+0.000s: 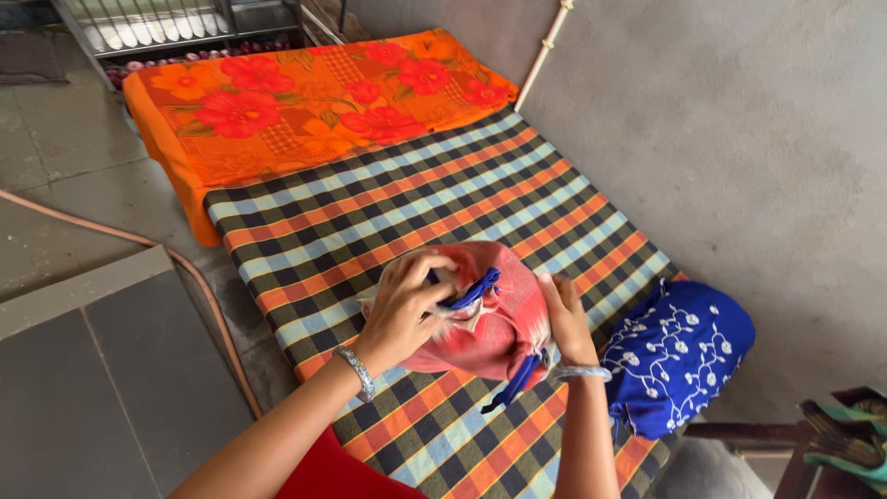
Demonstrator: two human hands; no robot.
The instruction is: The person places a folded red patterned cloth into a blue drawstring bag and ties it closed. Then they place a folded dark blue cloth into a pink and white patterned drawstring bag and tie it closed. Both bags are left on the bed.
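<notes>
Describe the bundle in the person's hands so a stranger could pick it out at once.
Start at the bed along the grey wall, covered by a checked sheet. Near its close end, the left hand and right hand grip a rounded cloth bundle. It is faded red with blue ties, unlike the blue white-flowered pillow beside it.

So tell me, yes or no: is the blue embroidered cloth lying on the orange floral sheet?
No, the blue embroidered cloth lies at the near end of the checked sheet, far from the orange floral sheet.

Soft even daylight, sharp focus, faint shadows.
</notes>
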